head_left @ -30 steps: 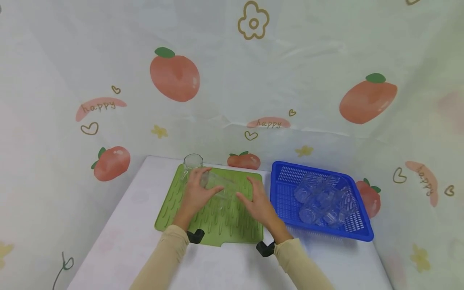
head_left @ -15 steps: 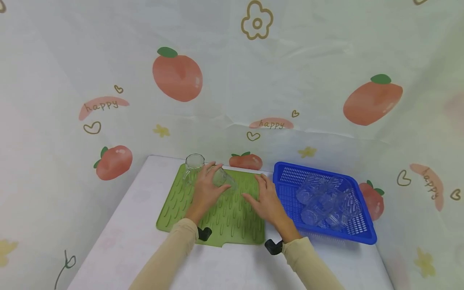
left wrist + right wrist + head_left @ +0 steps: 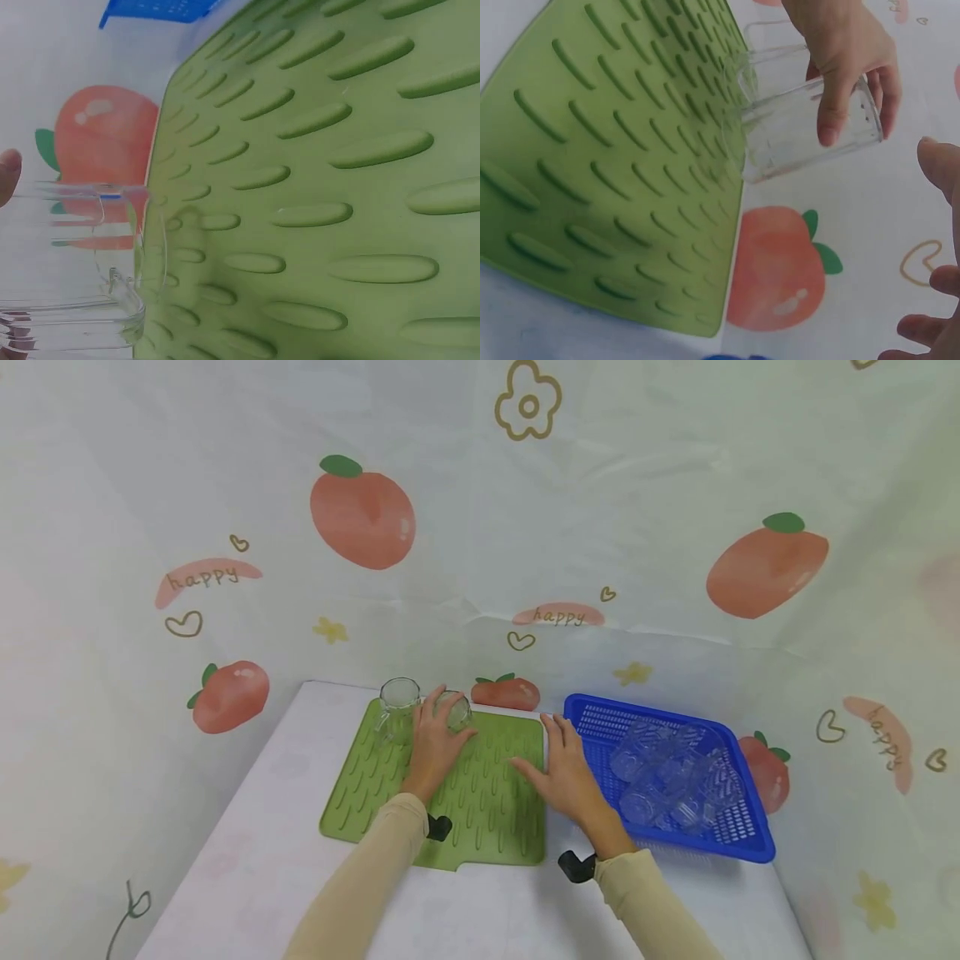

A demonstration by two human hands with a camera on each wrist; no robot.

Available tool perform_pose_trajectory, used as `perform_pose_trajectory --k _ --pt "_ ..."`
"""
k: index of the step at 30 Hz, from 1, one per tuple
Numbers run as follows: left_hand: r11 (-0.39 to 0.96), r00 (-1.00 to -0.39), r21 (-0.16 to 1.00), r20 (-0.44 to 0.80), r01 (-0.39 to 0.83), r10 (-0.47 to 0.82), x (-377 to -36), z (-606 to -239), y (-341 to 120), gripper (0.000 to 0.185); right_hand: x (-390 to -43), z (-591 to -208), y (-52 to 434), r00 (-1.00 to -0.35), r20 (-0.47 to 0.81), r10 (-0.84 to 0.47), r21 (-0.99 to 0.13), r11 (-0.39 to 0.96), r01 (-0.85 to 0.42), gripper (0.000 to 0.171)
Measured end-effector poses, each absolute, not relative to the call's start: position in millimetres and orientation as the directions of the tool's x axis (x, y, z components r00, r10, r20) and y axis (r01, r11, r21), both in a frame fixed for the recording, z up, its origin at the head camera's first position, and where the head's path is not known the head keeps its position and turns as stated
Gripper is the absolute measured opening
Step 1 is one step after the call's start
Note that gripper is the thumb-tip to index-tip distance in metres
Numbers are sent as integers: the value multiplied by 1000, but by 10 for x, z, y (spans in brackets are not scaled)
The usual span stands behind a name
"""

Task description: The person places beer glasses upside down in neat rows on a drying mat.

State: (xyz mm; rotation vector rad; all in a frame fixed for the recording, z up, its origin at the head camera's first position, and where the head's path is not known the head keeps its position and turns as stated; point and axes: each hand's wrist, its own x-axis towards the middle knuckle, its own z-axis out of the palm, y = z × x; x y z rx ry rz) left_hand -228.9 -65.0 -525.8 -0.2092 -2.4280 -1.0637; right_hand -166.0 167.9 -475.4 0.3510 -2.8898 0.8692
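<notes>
My left hand grips a clear glass cup at the back of the green ridged mat. The right wrist view shows the left thumb and fingers around the cup's upper end, with its other end down at the mat. Whether this cup has a handle is hard to tell. To its left a clear glass mug with a handle stands on the mat's back left corner. My right hand holds nothing; its fingers are spread above the mat's right edge, beside the basket.
A blue plastic basket stands right of the mat with several clear glass cups lying in it. The table has a white cover. A printed cloth wall rises close behind the mat.
The left hand has moved right, and the cup has gone from tilted over the mat to upright at its back. The right hand has drawn away to the right.
</notes>
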Motion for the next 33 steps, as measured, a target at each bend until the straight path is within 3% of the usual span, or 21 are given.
perform_pose_trajectory --k 33 --pt "663 -934 710 356 239 -45 -2504 -5364 -593 69 -1665 -4740 1901 -977 152 -146 -521 828 -205 88"
